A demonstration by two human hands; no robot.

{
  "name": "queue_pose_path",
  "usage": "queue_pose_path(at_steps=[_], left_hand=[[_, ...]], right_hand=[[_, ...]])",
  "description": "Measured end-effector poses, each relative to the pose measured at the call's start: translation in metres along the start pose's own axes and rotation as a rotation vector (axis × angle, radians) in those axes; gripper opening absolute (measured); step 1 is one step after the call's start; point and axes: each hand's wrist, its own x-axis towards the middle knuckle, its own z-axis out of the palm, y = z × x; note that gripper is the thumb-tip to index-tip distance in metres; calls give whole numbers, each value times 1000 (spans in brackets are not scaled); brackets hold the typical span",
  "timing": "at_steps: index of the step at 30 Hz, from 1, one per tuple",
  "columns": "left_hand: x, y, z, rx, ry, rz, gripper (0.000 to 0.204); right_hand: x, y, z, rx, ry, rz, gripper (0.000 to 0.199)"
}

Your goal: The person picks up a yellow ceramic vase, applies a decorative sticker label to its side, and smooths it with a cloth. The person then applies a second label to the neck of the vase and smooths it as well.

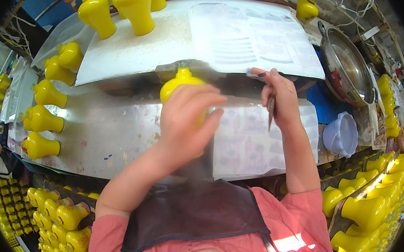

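Note:
A glossy yellow bottle (182,79) with a narrow clear neck stands in front of me at the middle of the bench. My left hand (187,117), smeared by motion, is wrapped over its near side; yellow shows between thumb and fingers, and the lower body is hidden. To the right, my right hand (281,97) grips a thin, dark pointed tool (271,112) whose tip points down. Its index finger reaches left near the white board's edge, with a small dark patch at the finger. Beneath it lie pale printed sheets (254,140).
Several yellow bottles stand on the raised white board (140,57), and others line the bench's left end (47,118). A steel basin (349,60) and a pale bucket (341,134) are at the right. Racks of yellow bottles (364,209) flank me.

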Motion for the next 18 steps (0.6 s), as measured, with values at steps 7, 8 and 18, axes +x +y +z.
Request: queue_pose_path(at_steps=[7, 8, 18], left_hand=[[14, 2, 3, 199, 126, 106, 34], [14, 1, 1, 241, 139, 129, 35], [-13, 2, -20, 397, 217, 360, 29]], right_hand=[[-47, -44, 46, 431, -368, 164, 82], [-52, -48, 52, 438, -373, 174, 83], [-69, -47, 96, 189, -59, -12, 15]])
